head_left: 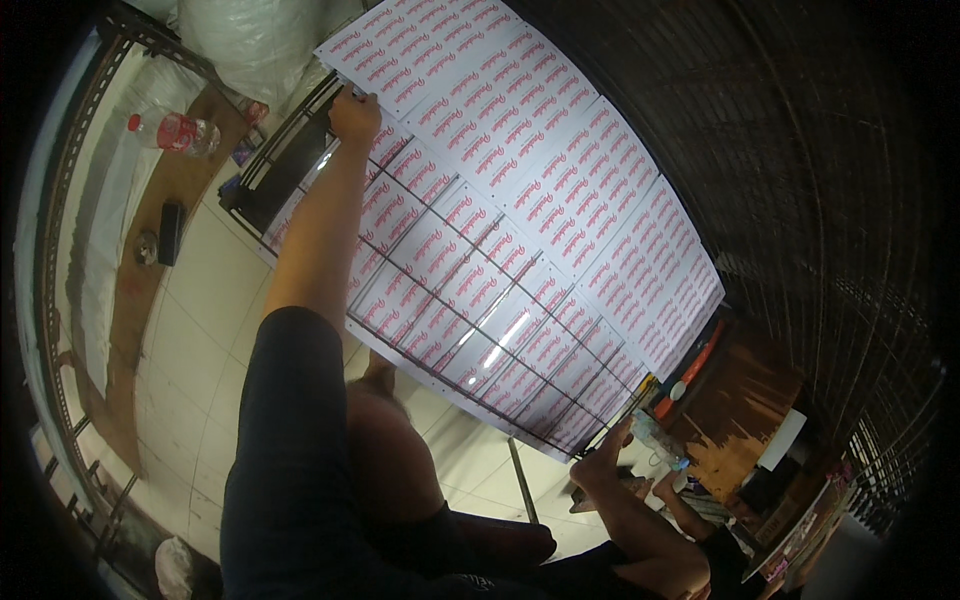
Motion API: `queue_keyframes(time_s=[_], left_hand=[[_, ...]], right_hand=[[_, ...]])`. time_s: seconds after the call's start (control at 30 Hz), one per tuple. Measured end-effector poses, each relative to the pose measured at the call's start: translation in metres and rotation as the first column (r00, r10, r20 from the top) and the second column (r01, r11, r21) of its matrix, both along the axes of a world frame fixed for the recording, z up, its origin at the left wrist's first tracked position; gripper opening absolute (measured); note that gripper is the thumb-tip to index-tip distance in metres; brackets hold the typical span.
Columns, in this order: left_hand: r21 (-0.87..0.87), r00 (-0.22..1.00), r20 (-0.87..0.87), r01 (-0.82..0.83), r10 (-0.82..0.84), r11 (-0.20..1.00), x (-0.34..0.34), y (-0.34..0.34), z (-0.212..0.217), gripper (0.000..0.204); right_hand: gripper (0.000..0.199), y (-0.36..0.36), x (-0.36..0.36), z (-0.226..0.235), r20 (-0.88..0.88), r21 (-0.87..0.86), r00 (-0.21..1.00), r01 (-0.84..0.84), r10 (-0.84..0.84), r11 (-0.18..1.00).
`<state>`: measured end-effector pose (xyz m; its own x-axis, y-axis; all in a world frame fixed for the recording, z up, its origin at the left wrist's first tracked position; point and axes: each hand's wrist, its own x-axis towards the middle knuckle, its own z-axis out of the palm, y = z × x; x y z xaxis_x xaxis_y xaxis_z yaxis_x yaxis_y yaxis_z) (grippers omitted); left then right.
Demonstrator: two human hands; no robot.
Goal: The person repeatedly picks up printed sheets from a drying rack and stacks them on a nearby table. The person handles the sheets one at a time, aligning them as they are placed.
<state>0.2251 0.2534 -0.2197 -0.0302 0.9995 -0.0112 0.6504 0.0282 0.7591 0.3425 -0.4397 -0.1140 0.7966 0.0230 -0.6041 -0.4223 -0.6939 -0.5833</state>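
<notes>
- I see a person at a dark wire rack [283, 141], and white sheets with red print [540, 150] spread along it.
- The sheets make one big flat patch. Its long way goes the same way as the rack's long way, from the rack's left-hand end to its right-hand end. The rows of red print run slanting across that long way.
- Thin dark bars cross the side of the sheets nearest the person. I can't tell if they are on top or show through. A shiny streak of light sits there too.
- The left hand [356, 114] is at the rack's left-hand end, by the edge of the sheets. Its fingers are bent in and close together, but I can't tell if they hold on.
- The right hand [603, 458] is by the rack's right-hand near corner. I can't tell if it grips or only rests.
- Past the rack's left-hand end are a red-capped bottle [178, 133] and a puffy white bag [245, 45].
- Just past the rack's right-hand end is a scraped brown board [735, 455], with a clear bottle [655, 440] beside it.
</notes>
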Motion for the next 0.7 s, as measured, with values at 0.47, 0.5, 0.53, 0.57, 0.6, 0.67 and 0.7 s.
queue_keyframes(time_s=[0.47, 0.5, 0.53, 0.57, 0.6, 0.67, 0.7], left_hand=[[0.221, 0.991, 0.055, -0.133, 0.124, 0.966, -0.002, -0.005, 0.034, 0.047], [0.272, 0.994, 0.066, -0.107, 0.092, 0.956, -0.002, -0.008, 0.038, 0.049], [0.329, 0.994, 0.071, -0.103, 0.084, 0.939, -0.010, -0.008, 0.044, 0.051], [0.383, 0.995, 0.078, -0.087, 0.062, 0.920, -0.014, -0.011, 0.051, 0.053], [0.355, 0.993, 0.117, -0.052, 0.010, 0.933, -0.010, -0.020, 0.060, 0.055], [0.302, 0.978, 0.192, 0.017, -0.078, 0.953, -0.019, -0.051, 0.077, 0.059], [0.259, 0.966, 0.240, 0.035, -0.099, 0.965, -0.027, -0.071, 0.083, 0.059]], right_hand=[[0.088, 0.005, 0.002, 0.000, -0.011, 0.008, 1.000, 0.010, -0.010, 1.000], [0.089, 0.004, -0.003, 0.001, -0.015, 0.009, 1.000, 0.021, -0.021, 1.000], [0.089, 0.007, 0.002, -0.001, -0.020, 0.016, 1.000, 0.006, -0.006, 1.000], [0.090, 0.009, 0.003, -0.003, -0.025, 0.024, 1.000, -0.001, 0.001, 1.000], [0.090, 0.008, -0.001, -0.002, -0.023, 0.027, 1.000, 0.017, -0.016, 0.999], [0.091, 0.009, -0.004, -0.001, -0.032, 0.034, 0.999, 0.023, -0.022, 0.999], [0.091, 0.009, -0.005, -0.001, -0.041, 0.037, 0.999, 0.019, -0.017, 0.999]])
